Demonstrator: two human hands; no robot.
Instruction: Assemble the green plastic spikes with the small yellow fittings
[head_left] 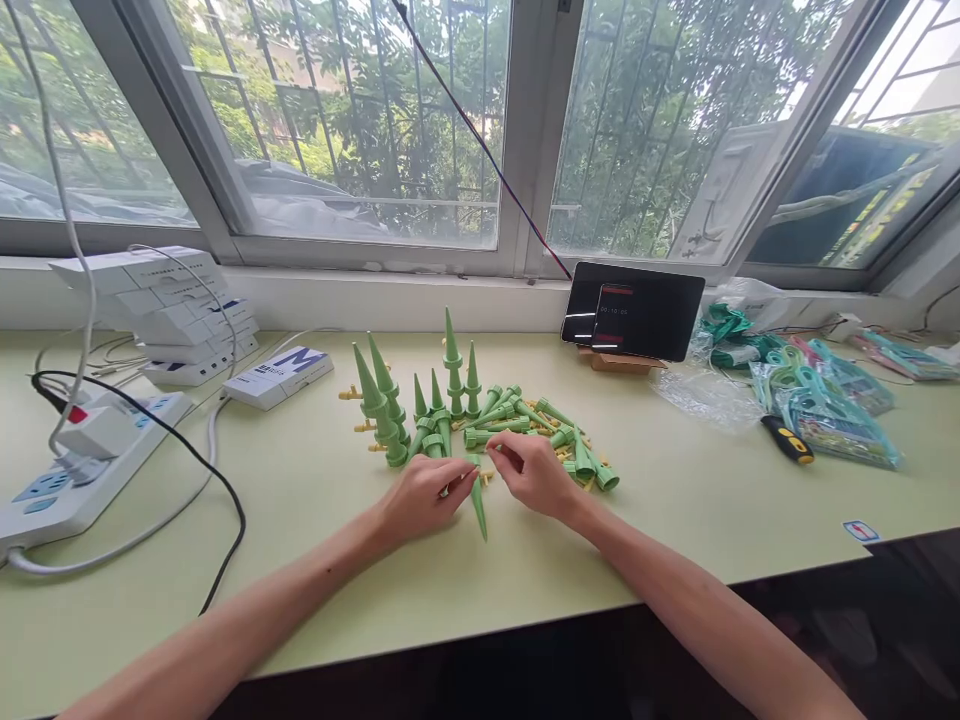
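My left hand [427, 498] is closed in a pinch on a green plastic plant-watering spike [480, 508], its tip pointing down toward me. A small yellow valve [487, 478] sticks out sideways near the spike's upper end. Just right of that end, my right hand [534, 474] is closed, thumb and fingertips pressed together; whatever they pinch is too small to make out. Behind my left hand, several assembled spikes [382, 410] stand tip up, some stacked on each other. Beyond my right hand lies a loose pile of green spikes [499, 425] mixed with yellow valves.
At left are a power strip [112, 455] with cables, a stack of white boxes [176, 320] and a single white box [279, 377]. A tablet [667, 320] leans near the window. To the right lie a black-and-yellow screwdriver handle [787, 440] and bagged goods [832, 410].
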